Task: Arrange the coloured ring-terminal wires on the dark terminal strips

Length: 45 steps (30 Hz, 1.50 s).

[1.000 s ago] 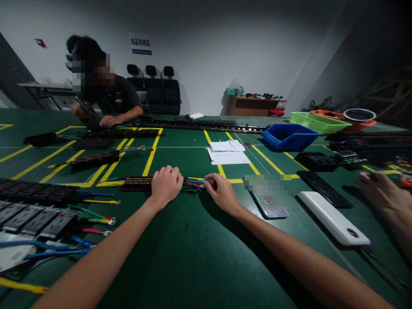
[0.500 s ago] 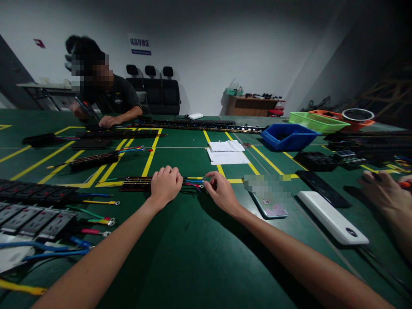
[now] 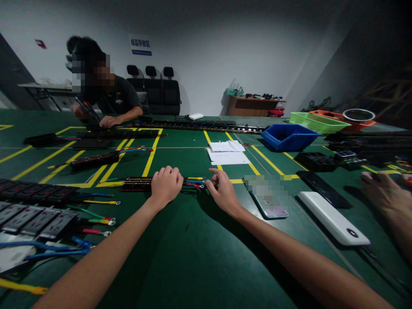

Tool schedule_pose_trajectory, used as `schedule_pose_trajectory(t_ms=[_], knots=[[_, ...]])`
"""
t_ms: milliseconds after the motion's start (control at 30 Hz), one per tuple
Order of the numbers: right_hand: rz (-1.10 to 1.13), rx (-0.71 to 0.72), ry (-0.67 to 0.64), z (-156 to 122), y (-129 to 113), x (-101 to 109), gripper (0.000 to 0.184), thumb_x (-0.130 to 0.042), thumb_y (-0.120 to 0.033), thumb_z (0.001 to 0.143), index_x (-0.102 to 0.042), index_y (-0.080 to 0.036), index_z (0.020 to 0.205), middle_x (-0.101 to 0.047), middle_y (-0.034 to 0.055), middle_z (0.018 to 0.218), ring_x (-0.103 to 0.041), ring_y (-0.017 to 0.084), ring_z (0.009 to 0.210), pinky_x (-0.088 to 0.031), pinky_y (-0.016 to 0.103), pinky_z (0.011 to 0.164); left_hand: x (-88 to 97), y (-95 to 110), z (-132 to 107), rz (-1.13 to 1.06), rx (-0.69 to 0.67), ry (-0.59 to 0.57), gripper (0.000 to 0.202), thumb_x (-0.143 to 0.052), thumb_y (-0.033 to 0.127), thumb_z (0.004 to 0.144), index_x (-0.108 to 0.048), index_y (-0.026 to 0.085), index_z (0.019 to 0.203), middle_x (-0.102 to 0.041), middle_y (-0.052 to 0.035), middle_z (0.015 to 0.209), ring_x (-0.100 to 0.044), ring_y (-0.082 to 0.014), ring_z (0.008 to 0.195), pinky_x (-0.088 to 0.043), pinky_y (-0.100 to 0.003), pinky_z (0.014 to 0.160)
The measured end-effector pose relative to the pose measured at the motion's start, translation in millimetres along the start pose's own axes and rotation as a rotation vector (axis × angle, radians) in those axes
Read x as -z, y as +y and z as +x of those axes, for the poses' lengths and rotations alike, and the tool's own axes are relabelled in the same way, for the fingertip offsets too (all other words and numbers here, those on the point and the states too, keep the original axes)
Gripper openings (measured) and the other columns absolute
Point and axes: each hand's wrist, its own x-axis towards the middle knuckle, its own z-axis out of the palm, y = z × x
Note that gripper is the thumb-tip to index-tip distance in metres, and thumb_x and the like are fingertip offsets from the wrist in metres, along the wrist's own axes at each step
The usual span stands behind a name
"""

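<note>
My left hand (image 3: 166, 183) is closed over the right end of a dark strip with wires along it (image 3: 137, 183), which lies on the green table. Out of the far side of that hand come several coloured wires (image 3: 193, 182) tipped with ring terminals. Just to the right of those tips is my right hand (image 3: 222, 189), its thumb and index finger apart and nothing visible between them. A similar wired strip (image 3: 95, 161) lies further back on the left.
Socket strips (image 3: 38, 223) with ring-ended leads fill the near left. A phone (image 3: 268, 201), a white power bank (image 3: 333, 219) and a blue bin (image 3: 288, 136) stand to the right. White paper (image 3: 228, 156) lies ahead. A co-worker (image 3: 109, 98) holds a tool across the table; another person's hand (image 3: 383, 191) shows at right.
My right hand's thumb and index finger have spread apart and drawn slightly right, away from the ring terminals. The left hand stays on the strip.
</note>
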Motion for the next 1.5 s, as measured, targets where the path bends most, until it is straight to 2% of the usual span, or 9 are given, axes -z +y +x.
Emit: schedule_pose_trajectory(t_ms=[133, 267, 400, 567, 667, 967, 1100, 1267, 1500], knots=[[-0.014, 0.009, -0.067, 0, -1, 0, 0.023, -0.052, -0.032, 0.095, -0.069, -0.021, 0.105, -0.059, 0.0038, 0.089, -0.06, 0.019, 0.078, -0.047, 0.033, 0.073, -0.6, 0, 0, 0.016, 0.01, 0.009, 0.034, -0.034, 0.032, 0.102, -0.062, 0.018, 0.09, -0.065, -0.0101, 0.093, -0.057, -0.025, 0.085, -0.038, -0.036, 0.072], [-0.026, -0.025, -0.02, -1, -2, 0, 0.028, -0.053, -0.031, 0.094, -0.066, -0.019, 0.115, -0.062, 0.0047, 0.093, -0.061, 0.02, 0.081, -0.047, 0.034, 0.075, -1.0, 0, 0, 0.011, 0.003, 0.012, 0.034, -0.034, 0.032, 0.102, -0.062, 0.018, 0.089, -0.064, -0.0091, 0.091, -0.058, -0.0237, 0.083, -0.038, -0.035, 0.07], [-0.019, -0.011, -0.048, -1, -3, 2, 0.024, -0.052, -0.032, 0.095, -0.07, -0.019, 0.104, -0.062, 0.0045, 0.089, -0.06, 0.019, 0.077, -0.047, 0.033, 0.073, -1.6, 0, 0, 0.01, 0.001, 0.02, 0.034, -0.034, 0.031, 0.102, -0.062, 0.018, 0.089, -0.064, -0.0091, 0.091, -0.058, -0.0237, 0.083, -0.039, -0.035, 0.069], [0.15, 0.134, -0.087, 1, -3, 5, 0.039, -0.052, -0.025, 0.093, -0.065, -0.019, 0.129, -0.061, 0.004, 0.09, -0.059, 0.018, 0.081, -0.049, 0.032, 0.075, -1.9, 0, 0, 0.011, -0.004, 0.032, 0.035, -0.034, 0.032, 0.102, -0.062, 0.018, 0.088, -0.064, -0.0086, 0.089, -0.058, -0.0237, 0.081, -0.039, -0.035, 0.069], [0.163, 0.14, -0.115, 2, -2, 4, 0.046, -0.052, -0.023, 0.091, -0.061, -0.019, 0.136, -0.06, 0.0035, 0.091, -0.058, 0.018, 0.08, -0.049, 0.031, 0.074, -1.9, 0, 0, 0.013, -0.002, 0.04, 0.034, -0.034, 0.031, 0.102, -0.062, 0.017, 0.089, -0.063, -0.0088, 0.089, -0.058, -0.0243, 0.082, -0.038, -0.036, 0.069], [0.027, 0.028, 0.072, -1, -4, 2, 0.028, -0.052, -0.018, 0.086, -0.07, -0.017, 0.107, -0.06, 0.0028, 0.085, -0.059, 0.017, 0.071, -0.046, 0.031, 0.071, -2.4, -1, -1, -0.003, -0.012, 0.038, 0.036, -0.033, 0.032, 0.103, -0.063, 0.018, 0.088, -0.064, -0.0089, 0.089, -0.058, -0.0234, 0.081, -0.039, -0.034, 0.068], [-0.015, 0.034, 0.04, -3, -6, 2, 0.021, -0.053, -0.021, 0.089, -0.074, -0.02, 0.093, -0.061, 0.0024, 0.082, -0.059, 0.017, 0.071, -0.044, 0.03, 0.069, -1.7, 0, -2, 0.021, -0.004, 0.062, 0.037, -0.033, 0.032, 0.102, -0.063, 0.018, 0.087, -0.065, -0.0108, 0.09, -0.058, -0.0258, 0.082, -0.038, -0.037, 0.071], [-0.113, 0.051, -0.01, -5, -6, 1, 0.022, -0.055, -0.019, 0.089, -0.076, -0.023, 0.093, -0.064, 0.0027, 0.085, -0.061, 0.018, 0.076, -0.043, 0.029, 0.07, 0.3, 2, -5, 0.058, 0.008, 0.095, 0.041, -0.03, 0.033, 0.104, -0.065, 0.017, 0.091, -0.066, -0.0142, 0.095, -0.059, -0.0301, 0.09, -0.038, -0.043, 0.078], [-0.174, 0.17, 0.044, -10, -13, -1, 0.018, -0.055, -0.018, 0.089, -0.071, -0.021, 0.095, -0.064, 0.003, 0.09, -0.06, 0.016, 0.073, -0.043, 0.026, 0.067, 9.5, 4, -7, 0.065, -0.013, 0.106, 0.041, -0.03, 0.036, 0.105, -0.066, 0.017, 0.095, -0.068, -0.0122, 0.097, -0.061, -0.0269, 0.09, -0.041, -0.04, 0.08]])
